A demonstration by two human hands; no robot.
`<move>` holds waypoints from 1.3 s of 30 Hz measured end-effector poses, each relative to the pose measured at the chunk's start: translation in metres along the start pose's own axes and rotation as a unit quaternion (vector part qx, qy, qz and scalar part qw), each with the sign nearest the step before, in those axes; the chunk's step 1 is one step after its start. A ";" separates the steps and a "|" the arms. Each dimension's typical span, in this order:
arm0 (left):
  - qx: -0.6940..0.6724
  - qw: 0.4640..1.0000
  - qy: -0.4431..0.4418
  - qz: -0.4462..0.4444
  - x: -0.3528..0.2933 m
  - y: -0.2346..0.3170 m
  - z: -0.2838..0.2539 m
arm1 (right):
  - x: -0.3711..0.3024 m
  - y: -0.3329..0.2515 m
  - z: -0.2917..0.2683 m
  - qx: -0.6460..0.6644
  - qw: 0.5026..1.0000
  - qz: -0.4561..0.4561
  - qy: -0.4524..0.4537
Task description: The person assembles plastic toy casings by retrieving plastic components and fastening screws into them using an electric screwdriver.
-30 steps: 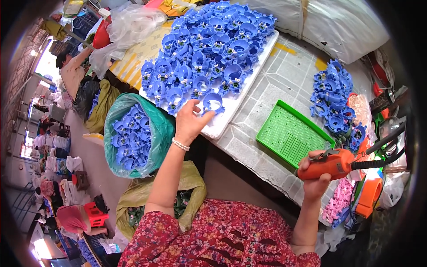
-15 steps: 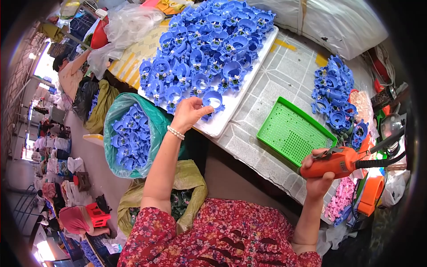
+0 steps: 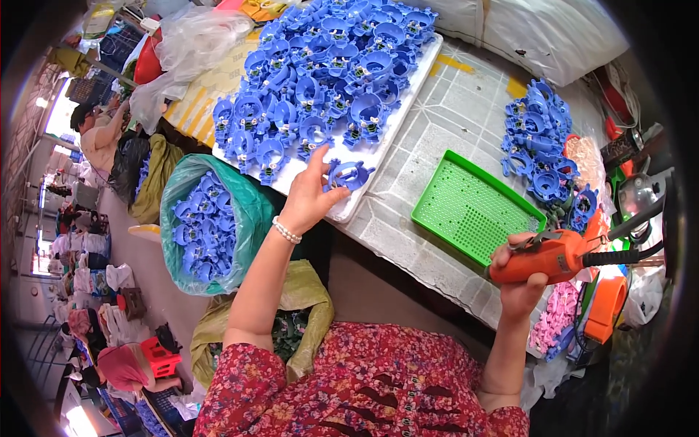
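My left hand (image 3: 309,195), with a white bead bracelet at the wrist, reaches to the front edge of the white tray (image 3: 346,210). Its thumb and fingers are spread apart around the near side of a single blue plastic part (image 3: 348,175) with a ring-shaped opening. Behind it, a heap of similar blue parts (image 3: 320,80) covers most of the tray. My right hand (image 3: 523,291) is closed round an orange corded hand tool (image 3: 537,261) with a metal lever on top. The working end of the tool is hidden.
A green perforated basket (image 3: 473,211) sits on the grey table. More blue parts (image 3: 539,138) lie at the right, above pink pieces (image 3: 555,317). A green-lined bag (image 3: 251,211) of blue parts and an olive sack (image 3: 313,291) stand below the table. Another person (image 3: 105,138) is at far left.
My left thumb and fingers have spread wider, and the blue part beside them has tipped to another angle. The whole view has shifted slightly. My right hand keeps its hold on the orange tool.
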State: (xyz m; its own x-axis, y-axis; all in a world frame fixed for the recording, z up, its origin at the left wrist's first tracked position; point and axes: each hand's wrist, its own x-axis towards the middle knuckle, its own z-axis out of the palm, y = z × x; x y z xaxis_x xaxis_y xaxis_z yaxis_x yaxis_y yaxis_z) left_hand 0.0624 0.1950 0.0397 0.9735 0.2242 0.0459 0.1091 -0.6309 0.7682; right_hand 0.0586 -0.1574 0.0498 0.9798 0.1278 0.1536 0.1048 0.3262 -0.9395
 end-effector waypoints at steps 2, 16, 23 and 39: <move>0.058 0.991 -0.026 0.115 -0.001 -0.010 0.001 | -0.001 -0.003 0.000 0.005 1.000 0.008 0.000; -0.530 0.834 -0.092 -0.120 -0.036 0.036 0.022 | 0.028 0.009 -0.004 0.058 0.997 -0.029 -0.042; -0.650 0.683 -0.233 -0.239 -0.077 0.046 0.089 | 0.051 0.034 0.011 0.094 0.993 -0.067 -0.038; -0.641 0.683 -0.233 -0.260 -0.083 0.057 0.116 | 0.067 0.067 0.021 0.044 0.997 -0.065 -0.008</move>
State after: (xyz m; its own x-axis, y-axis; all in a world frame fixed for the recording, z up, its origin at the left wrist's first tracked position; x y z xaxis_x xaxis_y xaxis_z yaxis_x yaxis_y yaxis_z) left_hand 0.0108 0.0541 0.0049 0.8611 -0.2792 -0.4249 0.4896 0.6809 0.5447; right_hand 0.1279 -0.1070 0.0042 0.9562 0.0933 0.2773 0.2144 0.4215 -0.8811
